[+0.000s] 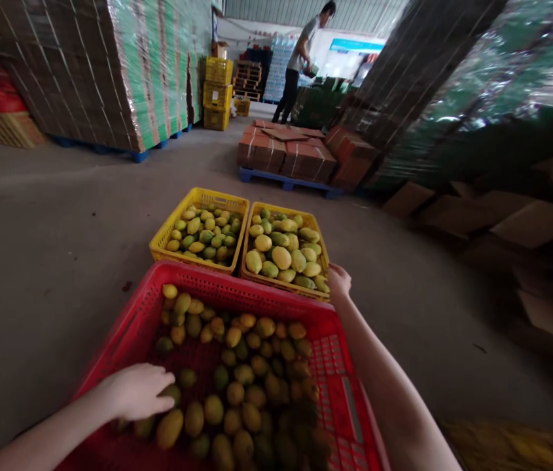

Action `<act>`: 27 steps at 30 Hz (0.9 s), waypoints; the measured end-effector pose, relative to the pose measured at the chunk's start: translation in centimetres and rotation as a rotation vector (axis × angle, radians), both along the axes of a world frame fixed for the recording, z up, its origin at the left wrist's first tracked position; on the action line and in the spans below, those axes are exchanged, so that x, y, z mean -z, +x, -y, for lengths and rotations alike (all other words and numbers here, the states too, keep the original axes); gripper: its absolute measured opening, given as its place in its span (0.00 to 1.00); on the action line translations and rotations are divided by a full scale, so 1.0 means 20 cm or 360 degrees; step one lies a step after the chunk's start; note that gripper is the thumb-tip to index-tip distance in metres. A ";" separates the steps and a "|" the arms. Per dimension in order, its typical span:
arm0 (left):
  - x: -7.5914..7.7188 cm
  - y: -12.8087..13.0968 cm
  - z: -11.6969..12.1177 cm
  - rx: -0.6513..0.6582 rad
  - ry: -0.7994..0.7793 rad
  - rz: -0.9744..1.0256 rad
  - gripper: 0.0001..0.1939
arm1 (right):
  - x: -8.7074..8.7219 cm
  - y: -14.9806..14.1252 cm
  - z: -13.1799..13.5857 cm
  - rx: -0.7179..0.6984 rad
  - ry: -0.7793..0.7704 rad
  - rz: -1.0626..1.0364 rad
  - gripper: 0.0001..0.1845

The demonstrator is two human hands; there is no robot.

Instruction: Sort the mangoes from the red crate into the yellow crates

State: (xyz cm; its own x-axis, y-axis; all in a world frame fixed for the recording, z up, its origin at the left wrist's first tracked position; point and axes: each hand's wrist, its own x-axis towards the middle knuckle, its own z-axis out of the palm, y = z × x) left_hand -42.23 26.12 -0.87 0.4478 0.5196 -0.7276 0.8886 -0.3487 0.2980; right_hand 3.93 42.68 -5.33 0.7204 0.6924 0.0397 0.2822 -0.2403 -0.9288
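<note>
Down in the large red crate [256,291], my left hand [139,391] has its fingers curved around a greenish lemon [171,394]. Many yellow and green lemons [214,410] lie loose in this crate, and part of its red floor shows between them. My right hand [339,281] reaches past the red crate to the right edge of a yellow crate [283,286] full of lemons [281,257]. Its fingers are curled at that rim; what they hold, if anything, is hidden. A second yellow crate [158,248], also holding lemons [206,236], stands to the left, touching or nearly touching it.
Beyond the crates, flat brown cartons [305,160] lie on a blue pallet [288,183]. A person [300,59] stands behind them. Wrapped carton stacks [74,72] rise at the left, near stacked yellow crates [217,95]. Loose cardboard [541,222] lies along the right.
</note>
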 end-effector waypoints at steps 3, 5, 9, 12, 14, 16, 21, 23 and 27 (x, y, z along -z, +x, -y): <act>-0.01 0.00 -0.03 0.0061 0.0016 -0.0022 0.26 | -0.01 -0.04 0.25 -0.0028 -0.0051 -0.0037 0.15; -0.01 0.00 -0.04 0.0100 0.0060 -0.0079 0.27 | -0.05 -0.07 0.41 -0.0081 -0.0055 -0.0067 0.14; 0.00 0.00 -0.07 0.0172 0.0187 -0.0182 0.26 | -0.18 -0.16 0.68 -0.0236 -0.0019 -0.0146 0.13; 0.02 0.00 -0.07 0.0185 0.0182 -0.0116 0.24 | -0.29 -0.26 0.85 -0.0356 -0.0003 -0.0219 0.12; 0.05 -0.01 -0.06 0.0176 0.0180 -0.0088 0.23 | -0.37 -0.34 0.96 -0.0446 0.0009 -0.0311 0.12; 0.08 -0.02 -0.05 0.0155 0.0190 -0.0096 0.22 | -0.44 -0.43 1.06 -0.0534 0.0058 -0.0450 0.12; 0.24 -0.09 0.03 0.0069 0.0094 -0.0121 0.17 | -0.53 -0.67 1.25 -0.0605 0.0198 -0.0740 0.11; 0.31 -0.12 0.07 0.0019 0.0025 -0.0133 0.14 | -0.51 -0.76 1.30 -0.0647 0.0115 -0.0770 0.08; 0.43 -0.13 0.11 -0.0112 -0.0025 -0.0155 0.13 | -0.46 -0.90 1.34 -0.0846 -0.0252 -0.0561 0.03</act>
